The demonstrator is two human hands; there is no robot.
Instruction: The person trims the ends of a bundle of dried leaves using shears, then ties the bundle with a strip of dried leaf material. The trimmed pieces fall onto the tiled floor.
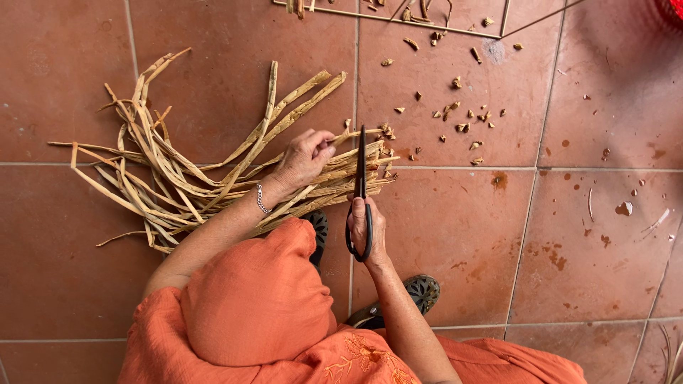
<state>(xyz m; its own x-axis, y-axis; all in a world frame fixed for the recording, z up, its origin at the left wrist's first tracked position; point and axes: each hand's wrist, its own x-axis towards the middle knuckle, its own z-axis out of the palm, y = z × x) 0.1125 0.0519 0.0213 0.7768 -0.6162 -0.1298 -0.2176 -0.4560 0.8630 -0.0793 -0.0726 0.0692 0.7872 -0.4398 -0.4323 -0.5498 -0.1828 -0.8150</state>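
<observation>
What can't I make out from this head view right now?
- Red object: cut off by top-right corner.
- Thin sticks: cut off by top edge.
- Strip ends under left hand: covered.
- Scissors handle loops: partly wrapped by right hand.
- Sandals: partly behind the arm and orange garment.

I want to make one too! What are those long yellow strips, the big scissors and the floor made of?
The strips look like dried plant fibre, maybe cane or leaf: pale tan, matte, curling and splitting. The scissors look like dark metal with black loop handles, held by the right hand. The floor looks like reddish-brown clay tile, slightly glossy, with grout lines.
</observation>
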